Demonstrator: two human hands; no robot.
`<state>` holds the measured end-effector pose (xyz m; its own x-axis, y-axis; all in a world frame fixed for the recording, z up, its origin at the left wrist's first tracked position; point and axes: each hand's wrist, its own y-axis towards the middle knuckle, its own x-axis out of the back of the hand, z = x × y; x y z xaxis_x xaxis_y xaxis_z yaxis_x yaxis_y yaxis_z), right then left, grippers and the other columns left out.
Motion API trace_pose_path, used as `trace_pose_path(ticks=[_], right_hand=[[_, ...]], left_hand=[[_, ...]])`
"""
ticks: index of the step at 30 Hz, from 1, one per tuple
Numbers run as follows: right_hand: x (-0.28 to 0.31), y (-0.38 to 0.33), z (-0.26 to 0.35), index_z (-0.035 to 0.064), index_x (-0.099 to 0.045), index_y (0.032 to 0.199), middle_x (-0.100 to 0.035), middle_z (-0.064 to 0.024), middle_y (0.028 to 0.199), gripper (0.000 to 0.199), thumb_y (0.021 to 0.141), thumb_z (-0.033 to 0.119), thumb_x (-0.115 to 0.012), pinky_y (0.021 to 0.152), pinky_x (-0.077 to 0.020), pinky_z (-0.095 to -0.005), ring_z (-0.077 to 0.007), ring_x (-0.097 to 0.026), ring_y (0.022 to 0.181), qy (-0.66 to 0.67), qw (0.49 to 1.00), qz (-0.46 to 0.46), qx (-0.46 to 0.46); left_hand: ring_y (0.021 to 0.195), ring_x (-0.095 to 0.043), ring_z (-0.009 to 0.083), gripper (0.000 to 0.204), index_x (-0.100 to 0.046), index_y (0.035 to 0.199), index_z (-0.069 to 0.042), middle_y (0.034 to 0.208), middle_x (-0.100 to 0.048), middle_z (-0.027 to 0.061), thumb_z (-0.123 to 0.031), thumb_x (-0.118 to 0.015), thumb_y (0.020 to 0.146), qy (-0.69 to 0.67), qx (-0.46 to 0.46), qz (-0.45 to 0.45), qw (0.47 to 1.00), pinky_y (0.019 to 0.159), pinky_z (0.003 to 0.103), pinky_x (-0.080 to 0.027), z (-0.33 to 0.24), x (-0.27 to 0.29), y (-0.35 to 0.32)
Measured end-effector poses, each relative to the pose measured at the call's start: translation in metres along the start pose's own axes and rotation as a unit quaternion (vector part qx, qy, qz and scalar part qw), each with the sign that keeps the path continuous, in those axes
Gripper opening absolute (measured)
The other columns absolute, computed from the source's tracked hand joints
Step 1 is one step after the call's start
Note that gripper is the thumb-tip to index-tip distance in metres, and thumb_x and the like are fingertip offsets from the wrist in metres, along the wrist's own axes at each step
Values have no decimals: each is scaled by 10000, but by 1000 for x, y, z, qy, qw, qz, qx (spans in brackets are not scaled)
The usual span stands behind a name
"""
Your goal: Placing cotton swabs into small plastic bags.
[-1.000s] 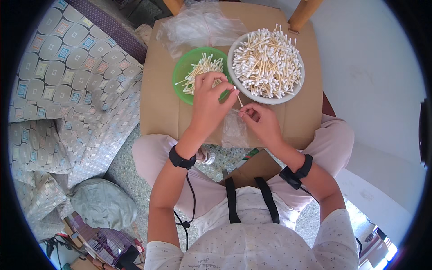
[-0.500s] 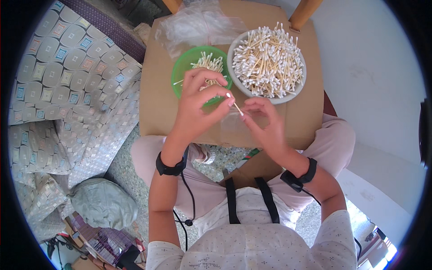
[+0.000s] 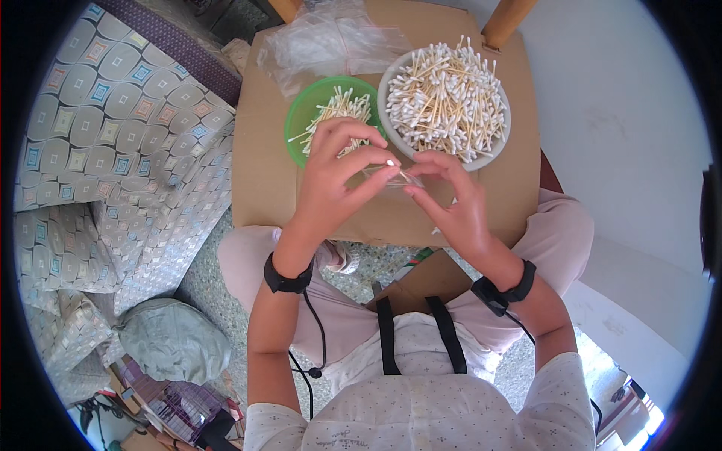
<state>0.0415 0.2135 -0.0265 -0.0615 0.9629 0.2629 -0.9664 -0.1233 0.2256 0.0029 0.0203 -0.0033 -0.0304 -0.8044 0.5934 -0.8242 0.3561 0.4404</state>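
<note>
A white-tipped cotton swab (image 3: 396,170) and a small clear bag (image 3: 382,177) are pinched above the cardboard.

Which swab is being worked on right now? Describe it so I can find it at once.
On the brown cardboard sheet, look just below the green plastic bowl and the grey bowl heaped with swabs. Between the left hand and right hand sits one wooden-stemmed cotton swab, white tip up, against a small clear plastic bag. It alone lies outside the bowls.

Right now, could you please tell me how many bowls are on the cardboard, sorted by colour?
Green bowl: 1
Grey bowl: 1
Total: 2, both holding cotton swabs.
</note>
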Motion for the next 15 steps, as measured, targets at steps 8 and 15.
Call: trace_pose_path(ticks=[8,15], right_hand=[[7,4,6,40,-524,1194,-678,-96,960,407,819,22,-684,843,-483,-300,-148,-641,927,122,989,17,-76],[11,9,4,38,-505,1210,-679,-96,941,408,836,29,-668,843,-479,-280,-132,-633,924,146,983,17,-106]], left_hand=[[987,-539,254,235,-702,964,-121,992,-616,38,-116,-735,731,-65,27,44,997,881,366,-434,-3,-7,2],[884,-612,232,264,-698,1020,-96,935,-648,66,-112,-723,757,-138,47,53,988,782,320,-483,-8,-8,0]])
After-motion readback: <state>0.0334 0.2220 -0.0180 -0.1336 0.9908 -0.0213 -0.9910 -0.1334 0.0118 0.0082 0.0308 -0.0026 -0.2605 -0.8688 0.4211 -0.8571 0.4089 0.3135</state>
